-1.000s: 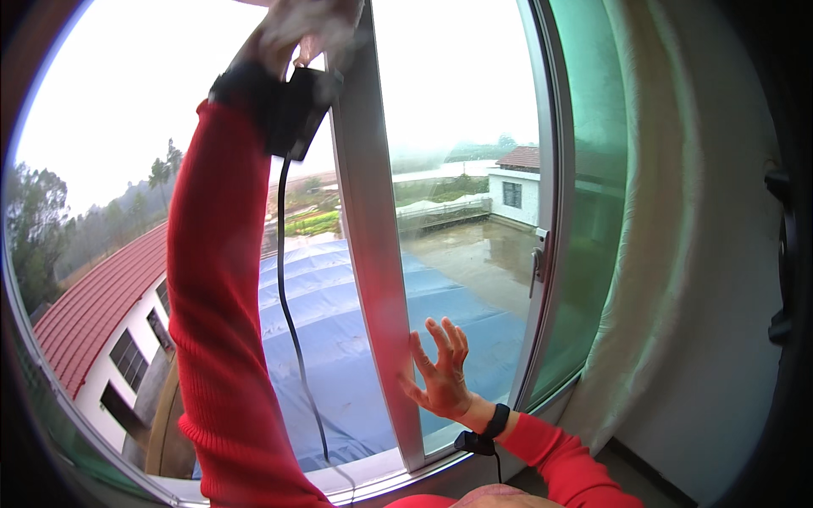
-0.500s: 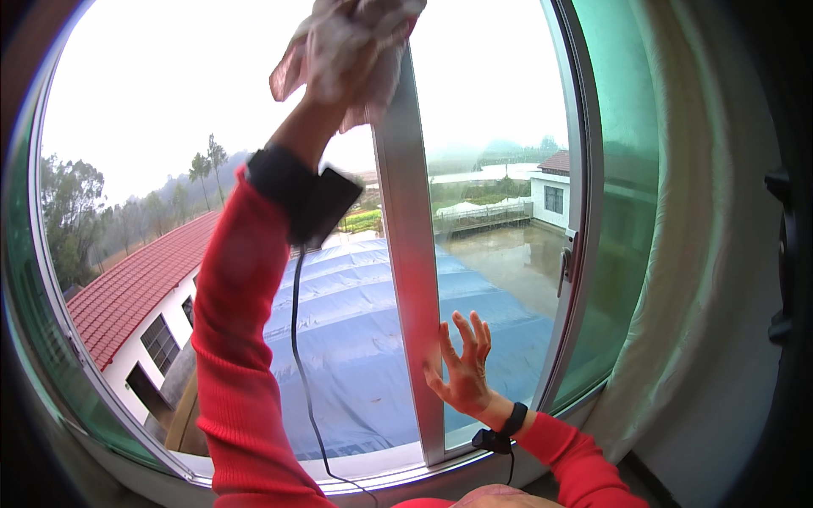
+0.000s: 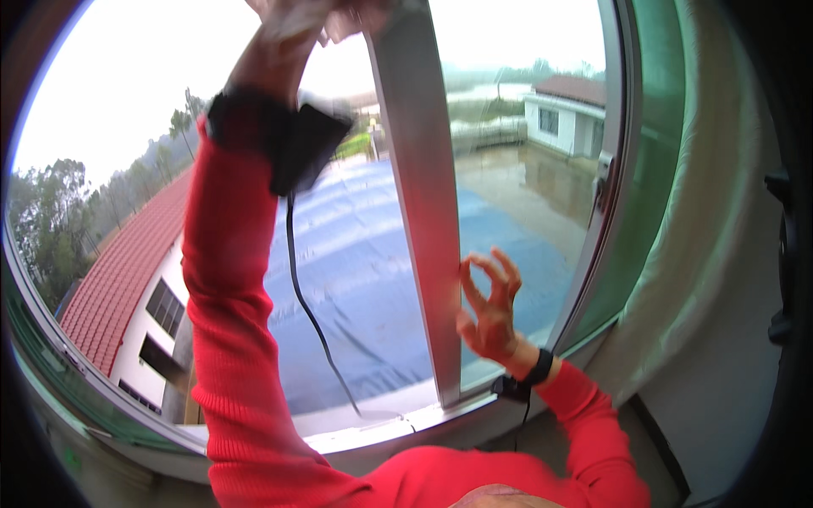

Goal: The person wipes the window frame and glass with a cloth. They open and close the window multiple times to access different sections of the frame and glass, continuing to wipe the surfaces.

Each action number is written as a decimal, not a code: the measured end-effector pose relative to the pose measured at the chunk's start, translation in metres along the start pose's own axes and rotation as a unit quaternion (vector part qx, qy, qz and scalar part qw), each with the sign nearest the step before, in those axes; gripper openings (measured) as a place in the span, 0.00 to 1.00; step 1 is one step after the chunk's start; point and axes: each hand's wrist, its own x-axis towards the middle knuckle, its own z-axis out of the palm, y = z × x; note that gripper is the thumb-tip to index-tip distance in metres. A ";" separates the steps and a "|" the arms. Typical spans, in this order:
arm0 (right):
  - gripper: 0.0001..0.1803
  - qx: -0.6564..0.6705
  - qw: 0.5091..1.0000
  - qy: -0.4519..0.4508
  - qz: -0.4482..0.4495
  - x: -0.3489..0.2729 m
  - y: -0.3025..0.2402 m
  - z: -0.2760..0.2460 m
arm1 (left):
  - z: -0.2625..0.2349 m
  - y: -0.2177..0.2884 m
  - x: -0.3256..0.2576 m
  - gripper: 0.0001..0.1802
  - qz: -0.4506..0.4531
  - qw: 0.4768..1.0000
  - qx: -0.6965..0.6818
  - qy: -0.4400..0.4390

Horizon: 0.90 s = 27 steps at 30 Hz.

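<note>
Pale cloth (image 3: 296, 17) clutched in left hand (image 3: 279, 34), risen | right hand (image 3: 491, 309) grip spread, now on window frame (image 3: 419, 212)

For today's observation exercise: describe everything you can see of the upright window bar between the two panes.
The window bar is a pale, metal-looking upright with a flat face, leaning slightly in this view. It runs from the top edge down to the sill, dividing two glass panes. The right hand rests fingertips against its right edge low down; the left hand, blurred, is beside its top.

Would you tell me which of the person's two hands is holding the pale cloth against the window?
The left hand, raised to the top of the grey window frame, holds the pale cloth. The right hand rests low, fingers spread, empty.
</note>
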 end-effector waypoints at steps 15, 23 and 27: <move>0.28 -0.050 0.997 0.009 -0.061 0.014 0.008 -0.011 | -0.135 0.284 -0.413 0.29 -0.397 0.881 -0.179 -0.184; 0.30 -0.057 0.995 0.038 -0.075 0.007 0.008 -0.002 | -0.206 0.356 -0.497 0.26 -0.535 0.725 -0.189 -0.391; 0.25 -0.065 0.996 0.060 -0.031 0.016 -0.003 0.005 | -0.209 0.345 -0.510 0.25 -0.567 0.577 -0.174 -0.561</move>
